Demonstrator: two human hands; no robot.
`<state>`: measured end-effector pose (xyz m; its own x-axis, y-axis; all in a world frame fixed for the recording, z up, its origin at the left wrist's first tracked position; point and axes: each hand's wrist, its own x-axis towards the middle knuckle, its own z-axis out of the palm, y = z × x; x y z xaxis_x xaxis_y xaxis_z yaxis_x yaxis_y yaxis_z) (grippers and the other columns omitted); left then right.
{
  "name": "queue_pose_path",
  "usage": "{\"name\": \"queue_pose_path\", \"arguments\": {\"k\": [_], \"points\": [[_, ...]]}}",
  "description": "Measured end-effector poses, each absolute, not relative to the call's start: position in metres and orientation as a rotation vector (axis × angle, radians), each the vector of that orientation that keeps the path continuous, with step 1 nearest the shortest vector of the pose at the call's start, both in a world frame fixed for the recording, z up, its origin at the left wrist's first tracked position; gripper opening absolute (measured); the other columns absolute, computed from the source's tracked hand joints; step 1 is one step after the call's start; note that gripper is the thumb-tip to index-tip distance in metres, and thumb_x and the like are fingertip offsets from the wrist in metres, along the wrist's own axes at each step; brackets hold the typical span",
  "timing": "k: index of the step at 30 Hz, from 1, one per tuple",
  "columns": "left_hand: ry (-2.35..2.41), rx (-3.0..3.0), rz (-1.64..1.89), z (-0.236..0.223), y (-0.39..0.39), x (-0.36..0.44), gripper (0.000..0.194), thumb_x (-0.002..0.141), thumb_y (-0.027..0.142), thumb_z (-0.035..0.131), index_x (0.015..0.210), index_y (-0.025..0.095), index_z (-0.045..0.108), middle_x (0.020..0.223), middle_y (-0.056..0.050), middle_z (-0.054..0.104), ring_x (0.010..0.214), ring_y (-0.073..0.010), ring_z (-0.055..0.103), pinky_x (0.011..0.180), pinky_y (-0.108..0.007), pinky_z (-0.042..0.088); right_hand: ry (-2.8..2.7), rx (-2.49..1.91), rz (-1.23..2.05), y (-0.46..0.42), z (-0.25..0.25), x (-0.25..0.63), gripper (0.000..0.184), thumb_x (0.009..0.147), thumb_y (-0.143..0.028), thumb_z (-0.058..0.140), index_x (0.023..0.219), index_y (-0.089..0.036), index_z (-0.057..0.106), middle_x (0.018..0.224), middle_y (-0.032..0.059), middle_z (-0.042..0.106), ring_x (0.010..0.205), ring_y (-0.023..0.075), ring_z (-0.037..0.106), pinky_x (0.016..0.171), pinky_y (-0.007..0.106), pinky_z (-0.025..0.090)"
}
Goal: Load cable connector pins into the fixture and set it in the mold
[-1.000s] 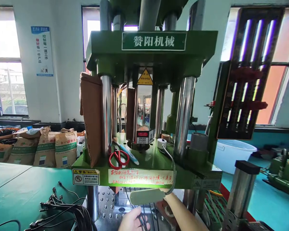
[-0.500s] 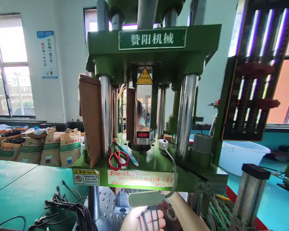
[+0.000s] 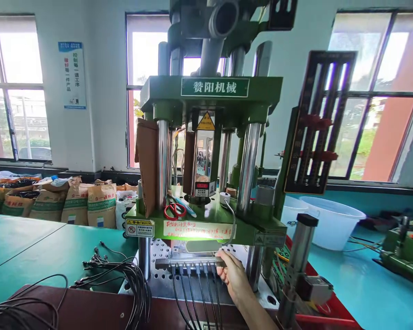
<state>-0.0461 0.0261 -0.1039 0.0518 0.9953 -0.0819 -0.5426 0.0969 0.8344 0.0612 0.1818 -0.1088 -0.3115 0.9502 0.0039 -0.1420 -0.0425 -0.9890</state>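
My right hand grips the right end of a grey metal bar just in front of the green press, below its lit lamp. Several black cables are plugged into the bar in a row and hang down toward me. The bar sits level above the perforated steel plate of the press. My left hand is out of sight.
Red scissors and a pen lie on the press ledge. A tangle of black cables lies on the green table at left. A steel post stands right of my hand. White tubs sit at right, sacks at back left.
The camera has pulled back and up. My left hand, which held cables at the bottom edge, has dropped out of view. My right hand has come out from under the lamp, gripping the bar.
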Motion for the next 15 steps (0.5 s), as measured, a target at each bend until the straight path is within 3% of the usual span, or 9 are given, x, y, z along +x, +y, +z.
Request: {"name": "queue_pose_path", "arguments": {"k": [6, 10, 15], "points": [[1.05, 0.805, 1.648, -0.11, 0.007, -0.055, 0.031, 0.071, 0.054, 0.048, 0.077, 0.025, 0.058, 0.053, -0.002, 0.051, 0.053, -0.0167, 0.053, 0.04, -0.026, 0.038, -1.288, -1.026, 1.473, 0.184, -0.116, 0.067, 0.028, 0.054, -0.042, 0.049, 0.065, -0.016, 0.051, 0.036, -0.0058, 0.043, 0.033, 0.0049, 0.03, 0.036, 0.017, 0.015], [1.136, 0.791, 1.9, -0.113, -0.022, -0.082, 0.035, 0.077, 0.054, 0.04, 0.076, 0.022, 0.054, 0.054, 0.0, 0.05, 0.05, -0.0119, 0.049, 0.042, -0.024, 0.039, -1.325, -1.085, 1.44, 0.182, -0.115, 0.089, 0.031, 0.053, -0.045, 0.047, 0.065, -0.017, 0.051, 0.036, -0.0056, 0.042, 0.034, 0.0061, 0.028, 0.038, 0.019, 0.012], [1.147, 0.7, 2.319, -0.088, -0.059, -0.161, 0.025, 0.072, 0.048, 0.046, 0.073, 0.023, 0.045, 0.053, 0.006, 0.041, 0.044, -0.0069, 0.041, 0.047, -0.022, 0.041, -1.492, -1.204, 1.423, 0.182, -0.122, 0.123, 0.036, 0.054, -0.049, 0.045, 0.071, -0.017, 0.05, 0.042, -0.0044, 0.043, 0.038, 0.0078, 0.034, 0.041, 0.019, 0.014]]}}
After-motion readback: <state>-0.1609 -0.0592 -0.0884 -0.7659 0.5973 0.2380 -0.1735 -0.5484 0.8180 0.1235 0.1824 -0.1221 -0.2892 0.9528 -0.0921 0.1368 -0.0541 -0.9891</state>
